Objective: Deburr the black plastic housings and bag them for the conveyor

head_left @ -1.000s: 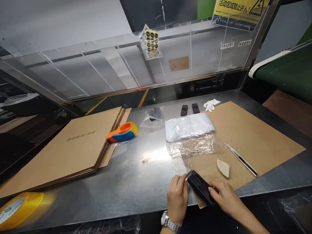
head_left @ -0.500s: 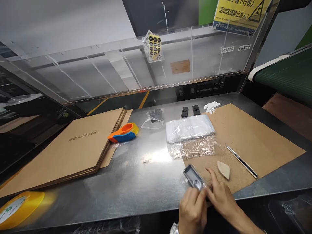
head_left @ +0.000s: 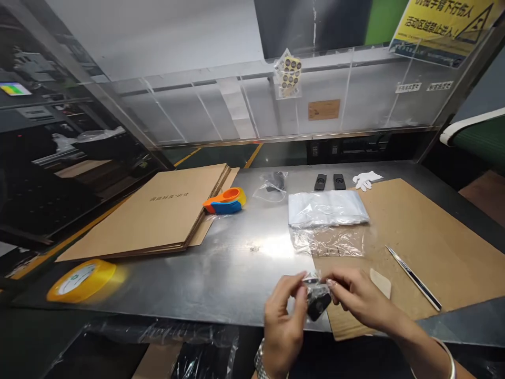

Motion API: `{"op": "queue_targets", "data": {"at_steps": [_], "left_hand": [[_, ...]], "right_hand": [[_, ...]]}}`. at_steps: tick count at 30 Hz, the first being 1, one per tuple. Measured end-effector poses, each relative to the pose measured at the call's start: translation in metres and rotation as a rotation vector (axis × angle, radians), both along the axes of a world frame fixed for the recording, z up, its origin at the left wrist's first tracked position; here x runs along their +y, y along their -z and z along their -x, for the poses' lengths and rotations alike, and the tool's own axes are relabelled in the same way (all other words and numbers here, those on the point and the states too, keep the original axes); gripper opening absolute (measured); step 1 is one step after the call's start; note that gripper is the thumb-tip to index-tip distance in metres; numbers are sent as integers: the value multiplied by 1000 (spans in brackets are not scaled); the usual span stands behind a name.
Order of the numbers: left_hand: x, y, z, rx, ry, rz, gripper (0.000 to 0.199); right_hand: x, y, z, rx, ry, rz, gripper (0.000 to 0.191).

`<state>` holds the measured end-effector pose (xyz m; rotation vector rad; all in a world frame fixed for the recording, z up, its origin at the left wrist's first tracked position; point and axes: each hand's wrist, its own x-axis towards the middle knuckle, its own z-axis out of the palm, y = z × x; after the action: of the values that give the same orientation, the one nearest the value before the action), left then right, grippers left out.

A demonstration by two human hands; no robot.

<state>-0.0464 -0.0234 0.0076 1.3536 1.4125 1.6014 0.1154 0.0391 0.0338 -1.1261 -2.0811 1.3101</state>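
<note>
Near the table's front edge, my left hand [head_left: 282, 321] pinches a small black part in clear plastic wrap [head_left: 317, 302] between thumb and fingers. On its right side, my right hand [head_left: 361, 297] has its fingertips closed on the edge of the same wrap. The part is tilted and partly hidden by the film. Just behind my right hand lies a beige wedge-shaped piece [head_left: 381, 283], partly covered by the hand. A stack of clear plastic bags [head_left: 327, 208] lies beyond both hands.
Cardboard sheets [head_left: 173, 210] with an orange and blue tape dispenser [head_left: 226, 201] are left; a yellow tape roll [head_left: 81, 281] is front left. A pen-like tool [head_left: 414, 278] rests on cardboard [head_left: 442, 252]. Two black parts [head_left: 320, 182], a white glove [head_left: 366, 180] and a bagged item [head_left: 273, 185] sit behind.
The wrapped part has been turned, showing a black face instead of a grey hollow one. My right hand's fingers have closed on the wrap. The camera view has swung left.
</note>
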Motion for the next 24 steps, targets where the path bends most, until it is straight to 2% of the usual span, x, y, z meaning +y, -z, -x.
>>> {"op": "queue_targets", "data": {"at_steps": [3, 5, 7, 8, 10, 11, 13, 16, 18, 20, 22, 24], "left_hand": [[-2, 16, 11, -715, -374, 52, 9], [-6, 32, 11, -1037, -465, 159, 8], [-13, 46, 6, -1142, -409, 249, 19], [-17, 50, 3, -1266, -267, 287, 28], [-25, 52, 2, -1418, -91, 217, 49], [-28, 51, 5, -1449, -61, 174, 57], [-33, 44, 18, -1491, -81, 79, 66], [-37, 37, 47, -1677, -222, 36, 59], [-39, 38, 64, -1824, -310, 123, 50], [-43, 42, 75, -1892, -355, 217, 46], [-45, 48, 80, -1906, -384, 255, 45], [-47, 52, 81, -1898, -424, 260, 42]], "right_hand": [[4, -12, 19, 259, 35, 281, 17], [3, -14, 35, 385, 55, 377, 19], [-2, -10, 52, 500, 31, 481, 20], [-6, -7, 62, 539, 11, 539, 20], [-16, 1, 81, 561, -25, 632, 19], [-21, 5, 91, 543, -36, 665, 20], [-31, 16, 108, 479, -22, 716, 22], [-43, 32, 125, 370, -9, 771, 23], [-48, 44, 127, 313, -59, 750, 24], [-53, 53, 124, 272, -98, 663, 23], [-57, 61, 118, 217, -83, 465, 22], [-63, 67, 113, 144, -56, 135, 21]]}}
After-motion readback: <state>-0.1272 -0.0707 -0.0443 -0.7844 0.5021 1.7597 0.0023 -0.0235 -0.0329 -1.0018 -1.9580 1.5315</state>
